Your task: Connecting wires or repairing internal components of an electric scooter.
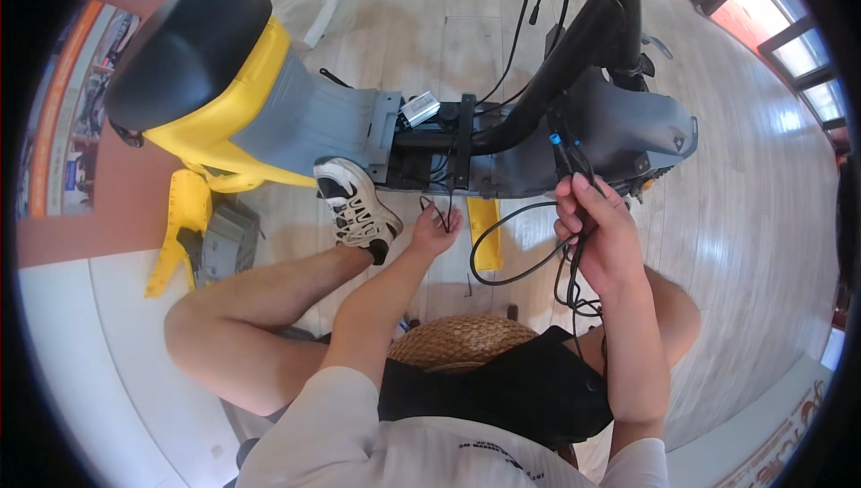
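Note:
A yellow and grey electric scooter (305, 120) stands across in front of me, its middle frame section uncovered. My right hand (603, 223) is closed round a bundle of black cables (574, 250) below the front part of the frame. Blue-tipped connectors (556, 139) stick up above that hand. One long cable loops out to the left and more strands hang tangled below. Palm up, my left hand (437, 228) is at the scooter's lower edge, its fingers curled about a thin black cable (449, 205) that comes down from the frame.
A silver box (420, 108) sits in the open frame. My shoe (352, 205) is against the scooter's near side. A yellow panel (485, 235) lies on the floor between my hands; another yellow part (181, 228) leans at left. Loose cables (535, 13) hang by the steering column.

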Available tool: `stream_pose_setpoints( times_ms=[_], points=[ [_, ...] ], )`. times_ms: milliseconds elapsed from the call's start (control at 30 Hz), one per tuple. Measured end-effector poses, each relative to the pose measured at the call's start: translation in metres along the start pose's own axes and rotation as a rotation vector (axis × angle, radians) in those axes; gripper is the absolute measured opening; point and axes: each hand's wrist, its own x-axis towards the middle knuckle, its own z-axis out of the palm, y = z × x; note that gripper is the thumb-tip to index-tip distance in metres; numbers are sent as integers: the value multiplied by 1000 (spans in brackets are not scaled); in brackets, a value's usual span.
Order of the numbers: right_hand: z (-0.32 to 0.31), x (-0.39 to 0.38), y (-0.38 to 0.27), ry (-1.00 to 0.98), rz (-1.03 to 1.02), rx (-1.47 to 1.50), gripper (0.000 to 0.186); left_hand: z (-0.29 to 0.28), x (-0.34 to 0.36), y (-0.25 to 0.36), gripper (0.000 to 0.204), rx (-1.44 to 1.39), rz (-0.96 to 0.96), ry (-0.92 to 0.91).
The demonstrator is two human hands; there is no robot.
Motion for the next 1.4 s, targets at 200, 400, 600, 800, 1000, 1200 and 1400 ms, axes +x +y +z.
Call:
stream_pose_setpoints(
  times_ms=[200, 400, 600, 800, 1000, 1200, 1400],
  points=[
    [4, -1, -3, -33, 10, 0, 24, -48, -2, 2, 25, 67, 202, -42],
    [-2, -4, 1, 7, 15, -95, 24, -42, -127, -50, 15, -125, 191, -38],
    [6, -4, 1, -25, 31, -115, 24, -19, -292, -15, 4, -65, 423, -229],
    [21, -3, -5, -33, -24, -164, 25, 27, -368, -1, 28, 1301, 1318, -231],
    [38, -2, -2, -254, -68, -124, 21, 132, -396, 11, 44, 1961, 591, -63],
    [64, 8, 12, -507, -73, -37, 21, 185, -355, 27, 51, 2089, 873, -543],
    [64, 19, 3, -422, -72, 85, 13, 224, -340, 0, 29, 2354, 1037, -817]
  ],
)
